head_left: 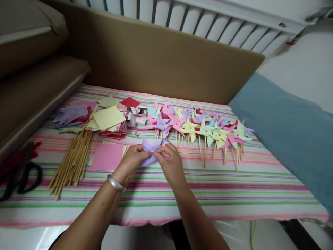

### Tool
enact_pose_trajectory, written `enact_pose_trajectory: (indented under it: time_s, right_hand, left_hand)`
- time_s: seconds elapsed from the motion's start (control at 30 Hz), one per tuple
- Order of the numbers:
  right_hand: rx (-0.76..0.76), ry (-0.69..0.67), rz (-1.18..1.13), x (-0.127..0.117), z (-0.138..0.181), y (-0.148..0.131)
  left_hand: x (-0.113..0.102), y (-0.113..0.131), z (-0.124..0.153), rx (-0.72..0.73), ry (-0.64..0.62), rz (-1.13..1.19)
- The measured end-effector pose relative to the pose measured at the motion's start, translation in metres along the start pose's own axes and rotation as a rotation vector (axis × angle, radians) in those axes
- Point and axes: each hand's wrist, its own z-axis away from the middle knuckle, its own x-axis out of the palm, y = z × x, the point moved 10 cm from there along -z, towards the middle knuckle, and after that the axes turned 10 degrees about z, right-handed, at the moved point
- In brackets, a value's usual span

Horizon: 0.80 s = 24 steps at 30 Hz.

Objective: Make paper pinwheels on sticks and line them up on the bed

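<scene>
A purple paper pinwheel (pixel 148 146), its corners partly folded toward the middle, is held between my two hands above the striped cloth. My left hand (pixel 133 159), with a silver bangle on the wrist, pinches its left side with the thumb near the centre. On the other side, my right hand (pixel 169 160) grips a folded corner between thumb and fingers. Pink paper squares (pixel 108 158) lie just left of my left hand. Beyond my hands sit small open boxes (pixel 136 116) and a little heap of metal pins (pixel 137 133).
Finished pinwheels on sticks (pixel 200 126) lie crowded at the back right. Wooden sticks (pixel 74 159), yellow paper squares (pixel 109 118) and purple cut sheets (pixel 70 114) are on the left, with black-handled scissors (pixel 30 177). A brown board (pixel 156 62) stands behind the striped cloth (pixel 221 205).
</scene>
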Motion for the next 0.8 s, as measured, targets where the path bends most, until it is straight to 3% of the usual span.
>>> enact_pose_trajectory:
  time_s: [0.23, 0.47, 0.63, 0.8]
  right_hand:
    - [-0.036, 0.055, 0.021, -0.001, -0.001, 0.0]
    - [0.077, 0.061, -0.031, -0.005, 0.002, 0.005]
    - [0.299, 0.11, -0.36, -0.007, 0.005, 0.027]
    - [0.501, -0.134, -0.773, 0.032, 0.01, 0.04]
  left_hand:
    - [-0.002, -0.002, -0.001, 0.024, -0.005, -0.038]
    - [-0.012, 0.0, -0.003, 0.029, 0.072, -0.036]
    - [-0.018, 0.009, -0.004, 0.062, 0.107, -0.034]
    - [-0.008, 0.007, 0.0, 0.07, 0.066, 0.0]
